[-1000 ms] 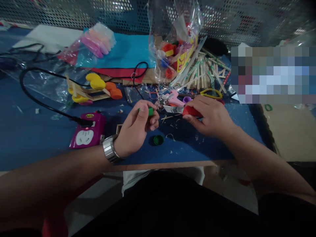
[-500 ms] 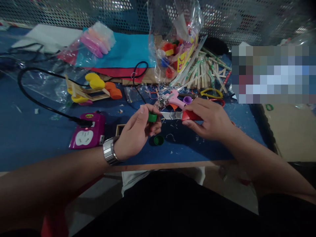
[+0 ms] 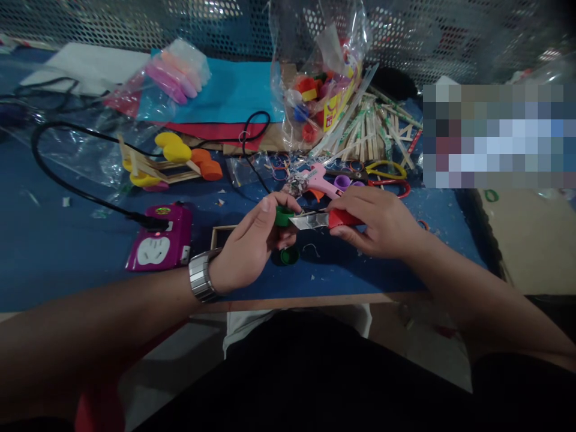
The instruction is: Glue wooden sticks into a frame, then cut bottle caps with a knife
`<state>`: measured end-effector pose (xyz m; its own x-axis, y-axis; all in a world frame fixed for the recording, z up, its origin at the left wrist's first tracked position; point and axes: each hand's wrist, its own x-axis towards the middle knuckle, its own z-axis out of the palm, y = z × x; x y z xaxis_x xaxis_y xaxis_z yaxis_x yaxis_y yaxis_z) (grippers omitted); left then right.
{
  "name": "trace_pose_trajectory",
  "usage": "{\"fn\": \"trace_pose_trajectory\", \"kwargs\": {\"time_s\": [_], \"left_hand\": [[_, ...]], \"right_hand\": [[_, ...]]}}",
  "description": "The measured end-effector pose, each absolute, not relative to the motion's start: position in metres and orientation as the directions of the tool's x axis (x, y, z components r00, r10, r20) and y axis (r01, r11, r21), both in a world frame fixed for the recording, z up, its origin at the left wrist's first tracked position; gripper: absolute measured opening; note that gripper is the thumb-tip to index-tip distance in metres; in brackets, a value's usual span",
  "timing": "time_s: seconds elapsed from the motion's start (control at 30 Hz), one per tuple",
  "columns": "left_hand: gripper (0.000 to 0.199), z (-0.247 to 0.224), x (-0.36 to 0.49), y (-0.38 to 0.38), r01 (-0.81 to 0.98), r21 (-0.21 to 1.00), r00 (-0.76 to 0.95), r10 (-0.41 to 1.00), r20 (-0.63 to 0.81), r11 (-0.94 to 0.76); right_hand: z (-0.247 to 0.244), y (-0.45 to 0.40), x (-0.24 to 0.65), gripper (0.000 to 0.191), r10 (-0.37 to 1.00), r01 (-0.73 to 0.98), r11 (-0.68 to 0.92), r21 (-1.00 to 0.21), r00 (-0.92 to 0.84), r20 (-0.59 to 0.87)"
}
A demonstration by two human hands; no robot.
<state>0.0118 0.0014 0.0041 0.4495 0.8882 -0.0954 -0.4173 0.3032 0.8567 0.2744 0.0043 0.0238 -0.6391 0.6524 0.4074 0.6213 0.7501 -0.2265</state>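
My left hand, with a metal watch on its wrist, is closed around a green bottle cap. My right hand grips a red utility knife, its blade pointing left with the tip at the cap's right edge. Another green cap lies on the blue table just below my left fingers. Behind the hands rest a pink glue gun, partly covered by scraps, and purple caps. Scissors with yellow and red handles lie beyond my right hand.
A purple power adapter with a plugged-in black cable stands at the left. Behind it is a stick frame with yellow and orange caps. A clear bag of colourful caps and a pile of wooden sticks lie at the back.
The knife blade has moved left and slightly down, from just off the green cap to its edge. My left hand has shifted slightly right with the cap.
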Motion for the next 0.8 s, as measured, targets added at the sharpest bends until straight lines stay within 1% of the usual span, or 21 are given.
{"fn": "trace_pose_trajectory", "kwargs": {"time_s": [0.13,0.43,0.6,0.8], "left_hand": [[0.051,0.0045,0.0107,0.0014,-0.407,0.871,0.451,0.89,-0.07,0.275],[0.044,0.007,0.0097,0.0018,-0.412,0.872,0.429,0.901,-0.07,0.264],[0.043,0.0058,0.0092,0.0014,-0.401,0.88,0.423,0.903,-0.07,0.256],[0.042,0.0076,0.0086,0.0012,-0.362,0.898,0.415,0.906,-0.085,0.25]], "right_hand": [[0.0244,0.0038,0.2752,0.045,0.661,0.636,0.741,-0.214,-0.637,0.397],[0.025,0.0034,0.275,0.048,0.656,0.641,0.742,-0.194,-0.638,0.402],[0.0253,0.0033,0.275,0.048,0.687,0.657,0.72,-0.223,-0.629,0.363],[0.0277,0.0013,0.2729,0.046,0.692,0.644,0.72,-0.26,-0.636,0.342]]}}
